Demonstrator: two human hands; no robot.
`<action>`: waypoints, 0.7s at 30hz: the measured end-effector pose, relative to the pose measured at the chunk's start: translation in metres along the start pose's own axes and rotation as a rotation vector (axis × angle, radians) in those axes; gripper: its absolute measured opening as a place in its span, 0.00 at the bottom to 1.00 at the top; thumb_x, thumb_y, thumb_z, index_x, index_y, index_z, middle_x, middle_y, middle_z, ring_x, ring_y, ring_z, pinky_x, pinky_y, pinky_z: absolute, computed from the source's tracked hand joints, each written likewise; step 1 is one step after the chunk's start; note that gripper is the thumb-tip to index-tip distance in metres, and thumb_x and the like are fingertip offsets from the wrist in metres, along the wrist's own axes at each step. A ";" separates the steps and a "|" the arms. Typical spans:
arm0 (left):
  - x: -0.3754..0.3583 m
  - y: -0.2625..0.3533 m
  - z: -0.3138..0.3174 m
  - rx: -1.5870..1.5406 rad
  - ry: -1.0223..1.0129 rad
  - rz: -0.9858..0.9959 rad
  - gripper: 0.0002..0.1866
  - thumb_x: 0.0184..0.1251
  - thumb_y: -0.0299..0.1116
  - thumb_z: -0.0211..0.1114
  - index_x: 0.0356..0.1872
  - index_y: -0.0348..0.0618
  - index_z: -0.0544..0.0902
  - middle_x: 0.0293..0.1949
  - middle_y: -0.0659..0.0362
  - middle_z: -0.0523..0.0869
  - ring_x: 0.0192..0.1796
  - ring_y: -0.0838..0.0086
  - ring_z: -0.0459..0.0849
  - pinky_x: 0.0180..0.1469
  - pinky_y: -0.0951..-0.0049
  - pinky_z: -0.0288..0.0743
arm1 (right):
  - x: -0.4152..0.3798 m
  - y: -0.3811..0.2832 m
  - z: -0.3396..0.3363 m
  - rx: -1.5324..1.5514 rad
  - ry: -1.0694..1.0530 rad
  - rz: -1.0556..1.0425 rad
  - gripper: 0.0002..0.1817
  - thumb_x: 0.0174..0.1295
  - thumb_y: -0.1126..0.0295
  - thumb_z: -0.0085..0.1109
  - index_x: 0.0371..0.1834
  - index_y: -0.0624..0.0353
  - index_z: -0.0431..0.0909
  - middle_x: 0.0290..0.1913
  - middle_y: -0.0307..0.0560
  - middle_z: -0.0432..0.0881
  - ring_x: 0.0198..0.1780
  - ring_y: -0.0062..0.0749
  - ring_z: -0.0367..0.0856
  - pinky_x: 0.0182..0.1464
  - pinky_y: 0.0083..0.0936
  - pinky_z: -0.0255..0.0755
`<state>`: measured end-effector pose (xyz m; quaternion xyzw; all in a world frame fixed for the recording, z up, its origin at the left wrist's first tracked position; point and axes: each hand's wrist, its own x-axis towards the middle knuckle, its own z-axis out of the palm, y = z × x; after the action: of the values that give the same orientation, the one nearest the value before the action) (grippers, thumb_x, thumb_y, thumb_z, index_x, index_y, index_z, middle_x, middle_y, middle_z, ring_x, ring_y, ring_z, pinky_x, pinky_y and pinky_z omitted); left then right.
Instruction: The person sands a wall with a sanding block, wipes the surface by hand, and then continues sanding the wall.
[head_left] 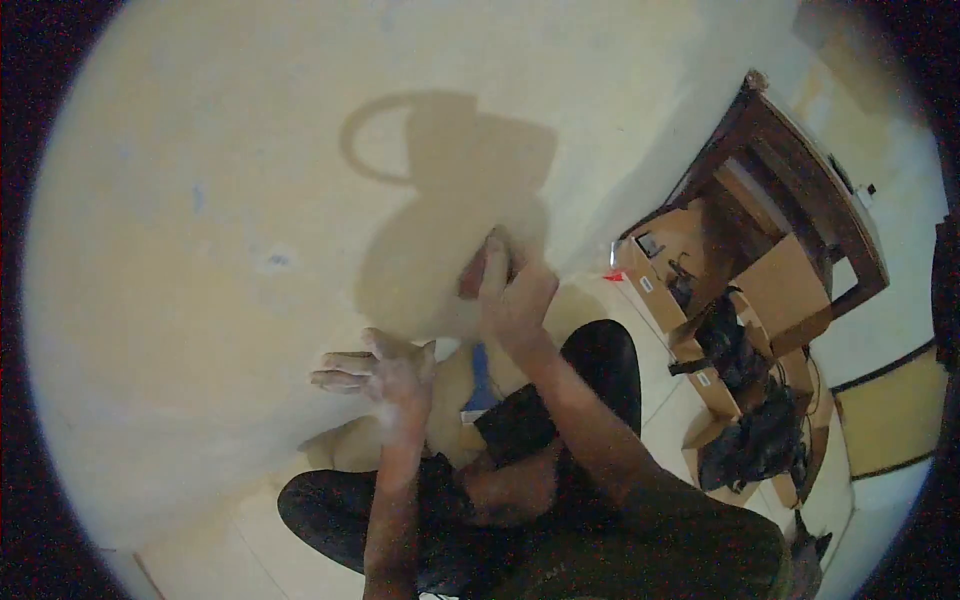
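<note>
My right hand point(517, 295) is closed around a small reddish-brown block point(472, 276), held against or close to the pale wall point(250, 200). Lower and to the left, my left hand point(385, 368) has its fingers spread and holds nothing; whitish dust covers its fingers. Between my hands and legs lies a scraper or brush with a blue handle point(480, 372), near my crossed legs. A dark shadow of my head and arms falls on the wall above my hands.
On the right, open cardboard boxes point(790, 285) hold black bags point(755, 440) and cables. Behind them stands a dark wooden furniture piece point(800, 130). A small red item point(613, 276) lies by the wall. Pale floor tiles point(660, 425) show beside my legs.
</note>
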<state>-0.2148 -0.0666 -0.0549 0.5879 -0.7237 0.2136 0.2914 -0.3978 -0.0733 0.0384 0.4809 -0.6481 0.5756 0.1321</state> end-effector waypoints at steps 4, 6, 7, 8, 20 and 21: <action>0.003 0.002 -0.004 0.054 0.012 0.032 0.72 0.52 0.79 0.63 0.81 0.36 0.34 0.69 0.10 0.27 0.69 0.06 0.23 0.62 0.08 0.31 | 0.068 -0.036 -0.024 0.104 0.008 0.308 0.15 0.72 0.65 0.58 0.43 0.72 0.79 0.36 0.58 0.88 0.38 0.37 0.88 0.40 0.34 0.78; 0.001 -0.001 0.000 0.056 -0.012 0.027 0.71 0.53 0.78 0.64 0.80 0.31 0.39 0.69 0.09 0.26 0.69 0.07 0.22 0.62 0.09 0.30 | 0.047 -0.015 -0.005 0.146 0.142 0.209 0.16 0.73 0.64 0.57 0.44 0.72 0.78 0.36 0.59 0.87 0.38 0.38 0.88 0.40 0.34 0.78; -0.001 -0.001 0.001 0.055 -0.023 0.027 0.71 0.53 0.78 0.64 0.79 0.29 0.41 0.68 0.09 0.26 0.69 0.07 0.21 0.63 0.09 0.30 | 0.025 0.002 0.000 0.052 0.123 0.177 0.16 0.73 0.63 0.57 0.45 0.70 0.80 0.35 0.59 0.87 0.36 0.42 0.88 0.39 0.36 0.79; -0.003 0.000 -0.003 0.052 -0.038 0.010 0.69 0.56 0.77 0.62 0.79 0.31 0.38 0.68 0.08 0.30 0.68 0.05 0.26 0.62 0.09 0.34 | -0.007 0.021 0.003 -0.040 0.101 0.149 0.17 0.72 0.61 0.57 0.46 0.68 0.82 0.34 0.58 0.87 0.34 0.45 0.88 0.37 0.38 0.79; 0.006 0.006 -0.011 0.037 0.054 0.016 0.65 0.64 0.75 0.57 0.80 0.33 0.34 0.69 0.09 0.33 0.66 0.00 0.35 0.60 0.08 0.43 | 0.100 0.019 -0.030 0.110 0.224 0.297 0.16 0.75 0.60 0.53 0.36 0.63 0.73 0.29 0.55 0.83 0.30 0.40 0.84 0.35 0.40 0.76; 0.004 0.006 -0.010 0.029 0.057 0.019 0.64 0.64 0.75 0.57 0.80 0.33 0.35 0.69 0.09 0.33 0.66 0.00 0.35 0.60 0.08 0.43 | 0.075 0.033 -0.023 0.091 0.208 0.285 0.16 0.76 0.61 0.53 0.36 0.64 0.72 0.28 0.52 0.82 0.30 0.34 0.82 0.35 0.37 0.75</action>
<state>-0.2191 -0.0615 -0.0443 0.5789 -0.7174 0.2434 0.3016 -0.4699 -0.0931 0.0793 0.3276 -0.6659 0.6637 0.0936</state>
